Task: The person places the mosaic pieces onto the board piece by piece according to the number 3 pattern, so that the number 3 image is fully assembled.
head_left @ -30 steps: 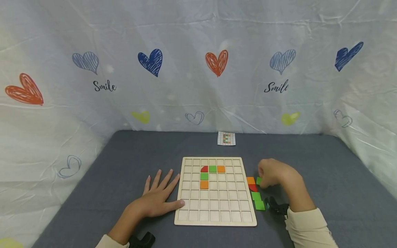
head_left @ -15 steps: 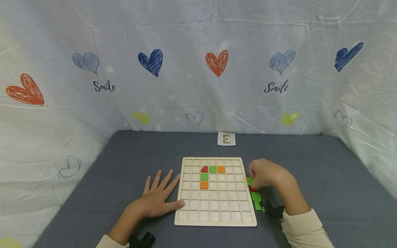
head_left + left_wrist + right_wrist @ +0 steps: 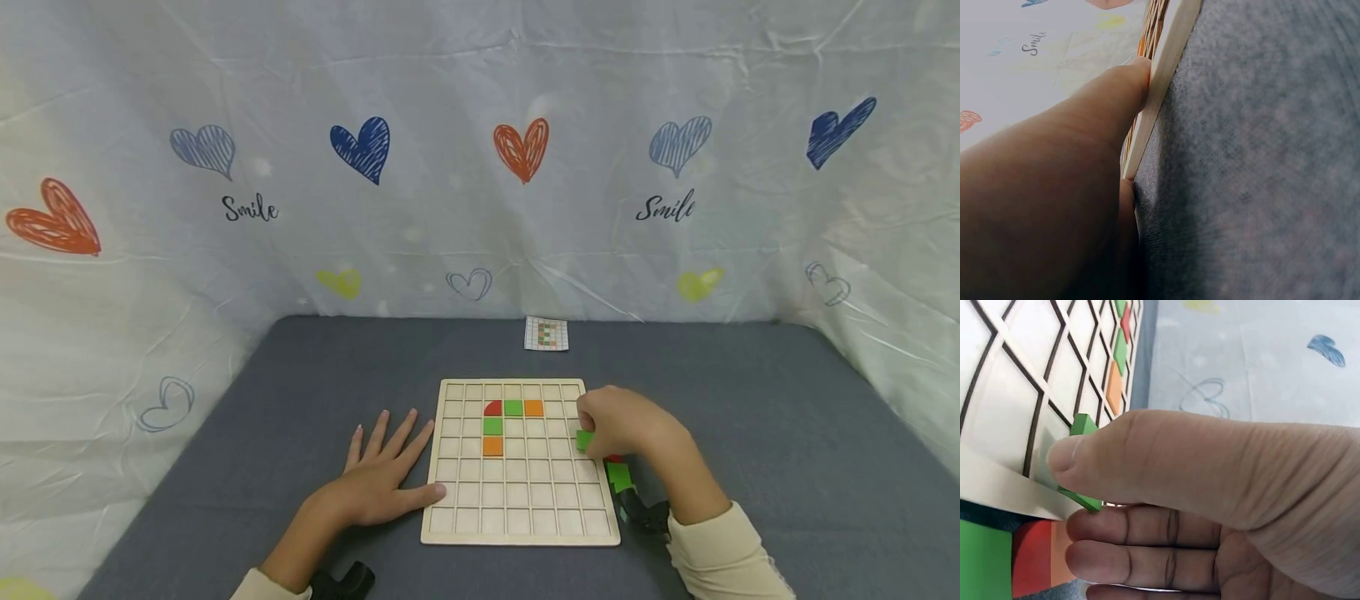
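A pale wooden grid board [image 3: 525, 540] lies flat on the table. Set in its cells are a red tile with a rounded corner [image 3: 492, 408], two green squares and two orange squares. My right hand [image 3: 633, 425] pinches a green square tile [image 3: 1084, 425] between thumb and fingers, over the right edge of the board; the thumb covers part of it. With fingers spread, my left hand [image 3: 375, 493] rests on the table, its thumb [image 3: 1129, 78] on the board's left rim.
Beside the board's right edge lie loose tiles: a green one [image 3: 619, 477], a red one [image 3: 1032, 557] and an orange one [image 3: 1061, 553], partly hidden under my right hand in the head view. A small printed pattern card [image 3: 546, 333] lies at the table's back, before a heart-printed curtain [image 3: 420, 233].
My right hand has moved left with the green tile, from the table right of the board, past the loose tiles, to over the board's right edge. The left hand has stayed put.
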A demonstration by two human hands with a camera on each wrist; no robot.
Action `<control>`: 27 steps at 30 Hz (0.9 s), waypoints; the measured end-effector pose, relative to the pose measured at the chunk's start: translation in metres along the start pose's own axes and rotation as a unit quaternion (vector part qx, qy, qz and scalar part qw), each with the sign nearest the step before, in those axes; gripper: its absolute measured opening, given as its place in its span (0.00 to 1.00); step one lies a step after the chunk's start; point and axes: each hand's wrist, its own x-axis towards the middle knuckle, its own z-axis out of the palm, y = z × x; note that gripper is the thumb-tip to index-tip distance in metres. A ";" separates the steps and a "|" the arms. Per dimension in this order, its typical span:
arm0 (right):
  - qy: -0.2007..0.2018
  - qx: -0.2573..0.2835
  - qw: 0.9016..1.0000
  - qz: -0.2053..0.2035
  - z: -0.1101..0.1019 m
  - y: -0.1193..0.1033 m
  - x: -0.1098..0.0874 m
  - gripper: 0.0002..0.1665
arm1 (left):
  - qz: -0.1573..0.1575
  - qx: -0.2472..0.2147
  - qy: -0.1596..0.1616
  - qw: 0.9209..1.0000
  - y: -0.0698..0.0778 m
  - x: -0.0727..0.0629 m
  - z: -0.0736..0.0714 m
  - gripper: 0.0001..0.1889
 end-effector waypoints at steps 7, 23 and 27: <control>0.006 -0.010 1.000 -0.017 0.004 -0.006 0.004 0.19 | 0.000 0.002 0.003 1.000 -0.001 0.000 0.000 0.52; 0.034 -0.048 0.996 -0.069 0.020 -0.026 0.018 0.17 | -0.004 -0.001 0.004 1.000 0.001 0.000 -0.001 0.53; 0.054 -0.074 0.993 -0.080 0.027 -0.033 0.020 0.22 | -0.004 -0.006 0.005 1.000 0.002 -0.001 -0.002 0.53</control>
